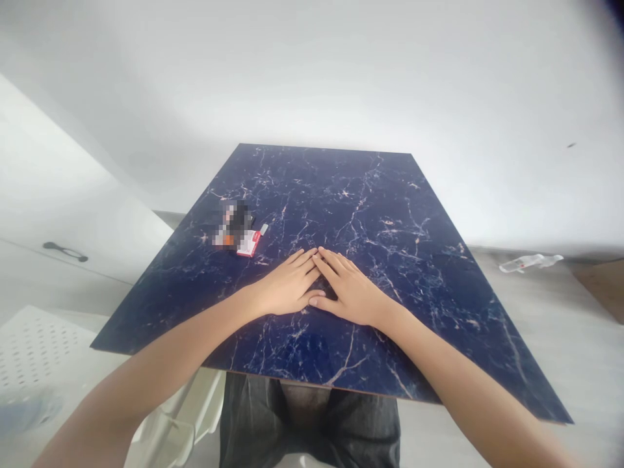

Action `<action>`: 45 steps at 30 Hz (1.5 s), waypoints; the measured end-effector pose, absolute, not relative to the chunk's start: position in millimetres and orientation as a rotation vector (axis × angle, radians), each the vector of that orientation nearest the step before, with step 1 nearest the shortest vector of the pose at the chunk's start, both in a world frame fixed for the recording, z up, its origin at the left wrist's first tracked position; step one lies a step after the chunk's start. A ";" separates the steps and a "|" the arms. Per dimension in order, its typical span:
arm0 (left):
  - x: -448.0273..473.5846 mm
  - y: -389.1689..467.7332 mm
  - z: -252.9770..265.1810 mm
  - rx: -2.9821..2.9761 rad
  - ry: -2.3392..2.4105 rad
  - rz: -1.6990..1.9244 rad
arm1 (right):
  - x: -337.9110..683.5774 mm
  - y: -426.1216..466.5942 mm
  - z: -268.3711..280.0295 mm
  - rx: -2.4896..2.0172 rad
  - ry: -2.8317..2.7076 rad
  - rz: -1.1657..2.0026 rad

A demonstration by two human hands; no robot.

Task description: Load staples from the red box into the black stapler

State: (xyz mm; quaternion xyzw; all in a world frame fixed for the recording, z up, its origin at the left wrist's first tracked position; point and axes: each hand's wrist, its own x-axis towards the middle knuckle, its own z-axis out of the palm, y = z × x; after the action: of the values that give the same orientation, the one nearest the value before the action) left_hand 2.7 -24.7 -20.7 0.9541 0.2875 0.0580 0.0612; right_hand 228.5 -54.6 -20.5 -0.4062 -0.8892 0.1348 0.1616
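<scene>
My left hand [291, 284] lies palm down on the dark blue marbled table [312, 188], its fingers stretched out and holding nothing. My right hand [350, 289] rests flat beside it, fingers extended, with nothing in its grasp. The fingertips and thumbs of both hands meet near the table's middle, leaving a small gap of tabletop between them. Left of my hands lies a small red and white box [249, 243]. A small pale piece [264, 229] sits at its upper right corner. Pixelation hides what the blurred item [234, 224] beside the box is.
White walls stand behind the table. A clear plastic bottle [529, 262] lies on the floor to the right, near a brown cardboard box [604, 286]. At left are a white door with a dark handle [65, 251] and a perforated white plastic item [36, 351].
</scene>
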 end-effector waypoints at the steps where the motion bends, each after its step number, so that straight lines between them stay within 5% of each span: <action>1: 2.7 -24.8 -20.7 2.884 0.870 0.178 | 228.6 -54.5 -20.4 -1.159 -2.540 0.385; 35: -0.4 -13.4 -4.5 2.942 0.878 0.291 | 231.3 -55.7 -13.5 -1.165 -2.578 0.364; 45: -119.6 78.7 14.9 2.264 1.935 1.012 | 230.3 -56.3 -12.9 -1.187 -2.657 0.311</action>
State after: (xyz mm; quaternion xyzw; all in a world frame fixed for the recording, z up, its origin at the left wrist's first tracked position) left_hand -119.6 78.7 14.9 0.7198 0.6151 0.3218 -0.0022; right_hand 230.3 -56.3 -12.9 -0.4034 -0.9025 0.1055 0.1074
